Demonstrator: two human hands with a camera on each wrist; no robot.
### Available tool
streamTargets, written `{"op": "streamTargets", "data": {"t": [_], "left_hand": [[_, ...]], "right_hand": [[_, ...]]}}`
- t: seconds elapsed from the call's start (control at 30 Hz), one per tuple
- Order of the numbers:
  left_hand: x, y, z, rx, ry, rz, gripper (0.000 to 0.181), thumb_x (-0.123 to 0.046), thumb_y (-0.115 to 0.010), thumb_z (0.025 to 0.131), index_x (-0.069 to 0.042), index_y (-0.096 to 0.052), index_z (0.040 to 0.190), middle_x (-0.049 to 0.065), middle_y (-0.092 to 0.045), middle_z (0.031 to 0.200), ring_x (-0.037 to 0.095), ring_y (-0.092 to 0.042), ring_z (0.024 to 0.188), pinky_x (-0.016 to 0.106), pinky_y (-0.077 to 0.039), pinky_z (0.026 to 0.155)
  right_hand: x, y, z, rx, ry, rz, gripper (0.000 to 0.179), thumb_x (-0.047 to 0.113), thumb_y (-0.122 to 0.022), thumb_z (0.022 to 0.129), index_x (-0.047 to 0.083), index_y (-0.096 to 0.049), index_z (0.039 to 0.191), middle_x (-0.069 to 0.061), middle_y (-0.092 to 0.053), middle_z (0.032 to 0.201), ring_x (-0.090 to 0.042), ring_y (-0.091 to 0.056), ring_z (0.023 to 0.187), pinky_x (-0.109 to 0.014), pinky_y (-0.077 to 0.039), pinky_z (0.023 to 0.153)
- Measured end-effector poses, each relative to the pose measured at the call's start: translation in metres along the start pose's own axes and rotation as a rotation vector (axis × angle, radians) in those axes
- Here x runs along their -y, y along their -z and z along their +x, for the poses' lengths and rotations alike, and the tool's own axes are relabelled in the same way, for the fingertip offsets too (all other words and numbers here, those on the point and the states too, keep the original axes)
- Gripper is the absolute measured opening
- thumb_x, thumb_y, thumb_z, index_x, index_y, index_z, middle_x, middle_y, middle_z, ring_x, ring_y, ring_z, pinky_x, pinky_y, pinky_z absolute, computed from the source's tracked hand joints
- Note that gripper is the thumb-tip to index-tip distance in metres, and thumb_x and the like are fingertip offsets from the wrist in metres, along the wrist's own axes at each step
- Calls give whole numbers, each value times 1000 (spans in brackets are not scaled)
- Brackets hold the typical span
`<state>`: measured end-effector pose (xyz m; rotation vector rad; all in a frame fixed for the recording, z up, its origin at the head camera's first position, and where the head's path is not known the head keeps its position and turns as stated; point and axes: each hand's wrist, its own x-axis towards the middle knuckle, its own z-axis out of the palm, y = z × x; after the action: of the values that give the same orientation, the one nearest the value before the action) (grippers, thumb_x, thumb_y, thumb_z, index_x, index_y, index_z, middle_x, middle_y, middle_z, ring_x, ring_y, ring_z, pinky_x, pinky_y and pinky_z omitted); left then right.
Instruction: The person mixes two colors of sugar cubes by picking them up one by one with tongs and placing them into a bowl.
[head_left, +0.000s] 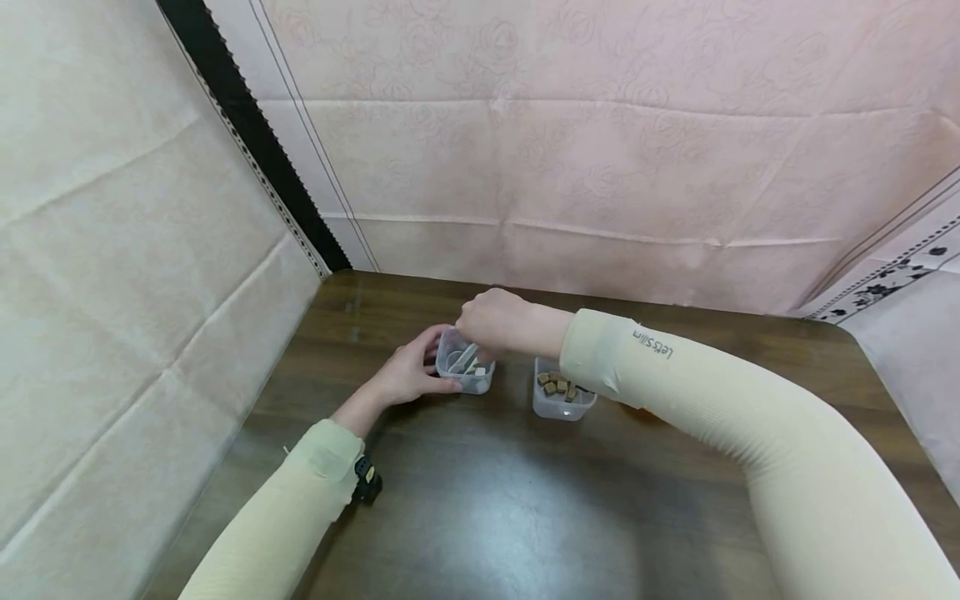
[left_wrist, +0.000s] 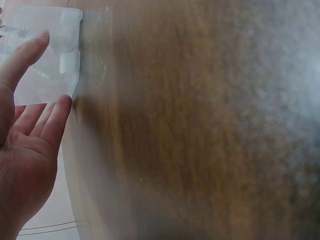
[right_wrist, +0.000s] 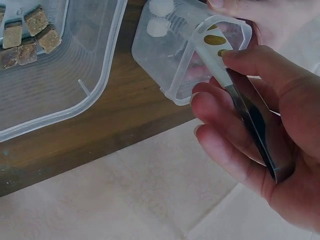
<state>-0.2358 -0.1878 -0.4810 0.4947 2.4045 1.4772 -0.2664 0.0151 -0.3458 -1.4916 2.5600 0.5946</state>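
My left hand (head_left: 408, 368) grips a small clear plastic container (head_left: 474, 386) from its left side, thumb on the near wall and fingers at the far side. White cubes (right_wrist: 158, 27) lie inside it. Over this container, my right hand (head_left: 497, 320) holds metal tweezers (right_wrist: 250, 117) between thumb and fingers. Their bent end rests in the palm. The pale front part, with gold-coloured ovals, reaches into the container; the tips cannot be made out clearly. In the left wrist view, the left thumb lies across the container's wall (left_wrist: 42, 87).
A second clear container (head_left: 557, 410) with several brown cubes (head_left: 555, 384) stands to the right, partly under the right forearm. Something orange (head_left: 642, 413) peeks out below the right sleeve. The brown wooden table (head_left: 480, 500) meets pale cloth walls (head_left: 600, 183) at the back and left.
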Motion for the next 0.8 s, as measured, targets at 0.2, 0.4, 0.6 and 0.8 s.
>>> {"op": "streamTargets", "data": {"t": [0.2,0.4,0.6,0.8], "left_hand": [[-5,-1,-1,1,4,10,91,-10,-91,87,-14,-38,160,18,-51,156,34,-52,145,48,-55,110],[-6,-1,-2,3,3,12,92,-11,-91,87,-14,-37,161,17,-50,157,34,-52,146,49,-54,110],[-3,-1,-1,4,-7,2,91,-12,-91,87,-15,-38,161,15,-53,155,33,-53,144,50,-54,111],[-3,-1,-1,3,-8,3,91,-12,-91,88,-14,-37,161,15,-54,155,33,-54,144,49,-54,111]], "right_hand": [[-2,-1,-1,-9,3,13,28,34,-86,89,13,-78,106,-5,-77,107,-25,-72,94,-41,-63,84],[1,0,1,-48,42,-33,29,34,-85,90,12,-80,107,-6,-78,107,-24,-74,93,-39,-64,81],[6,1,4,-68,62,-75,24,30,-83,89,13,-81,107,-7,-79,105,-24,-74,89,-38,-64,77],[7,0,4,-59,64,-83,24,31,-83,90,14,-81,108,-6,-79,106,-25,-74,92,-38,-64,79]]}}
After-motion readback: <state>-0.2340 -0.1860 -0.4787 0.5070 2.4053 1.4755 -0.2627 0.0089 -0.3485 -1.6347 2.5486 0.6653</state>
